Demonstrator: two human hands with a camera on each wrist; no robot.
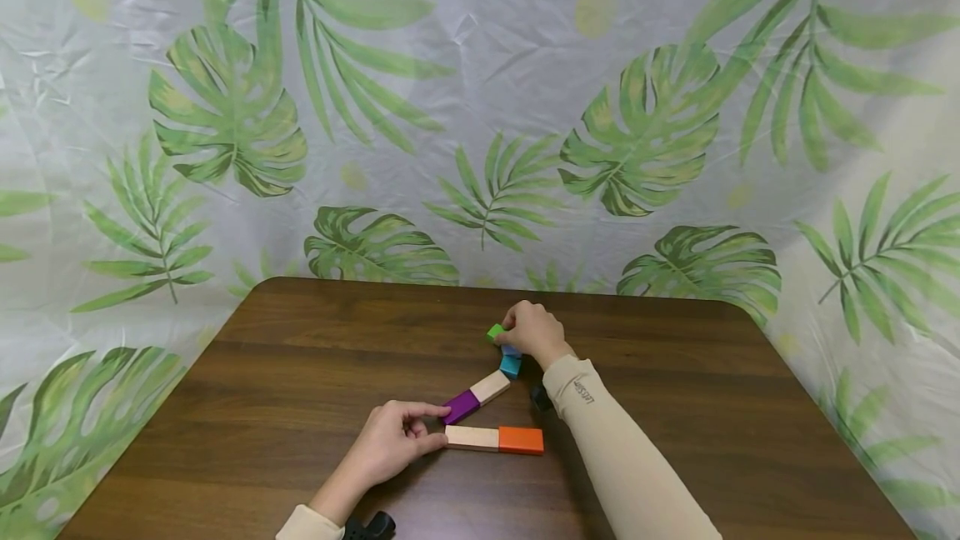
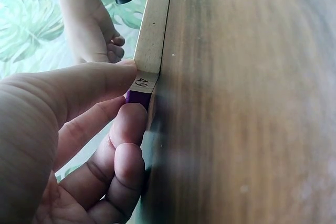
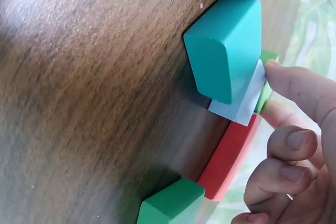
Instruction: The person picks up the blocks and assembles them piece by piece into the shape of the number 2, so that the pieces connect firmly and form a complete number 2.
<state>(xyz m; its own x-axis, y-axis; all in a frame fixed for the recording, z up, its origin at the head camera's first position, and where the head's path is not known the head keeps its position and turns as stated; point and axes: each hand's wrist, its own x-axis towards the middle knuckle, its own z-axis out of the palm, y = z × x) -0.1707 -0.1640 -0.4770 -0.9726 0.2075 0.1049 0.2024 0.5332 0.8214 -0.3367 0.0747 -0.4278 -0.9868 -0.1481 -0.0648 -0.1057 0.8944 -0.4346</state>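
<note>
My left hand (image 1: 397, 444) reaches the ends of two block rows. Its index fingertip touches the purple block (image 1: 461, 407); its thumb rests against the end of a plain wooden block (image 1: 472, 438). An orange block (image 1: 521, 441) meets that wooden block's other end. Another plain block (image 1: 491, 387) continues the purple one. Farther back, my right hand (image 1: 534, 330) pinches a light green block (image 1: 494, 332) between thumb and finger. Beside it are a pale blue block (image 3: 242, 100) and a teal block (image 3: 226, 51).
In the right wrist view, a red block (image 3: 229, 156) and a dark green block (image 3: 172, 202) lie near the right hand. The brown wooden table (image 1: 315, 340) ends at a leaf-patterned cloth (image 1: 480, 107) behind. Black wrist devices (image 1: 371, 526) sit at both wrists.
</note>
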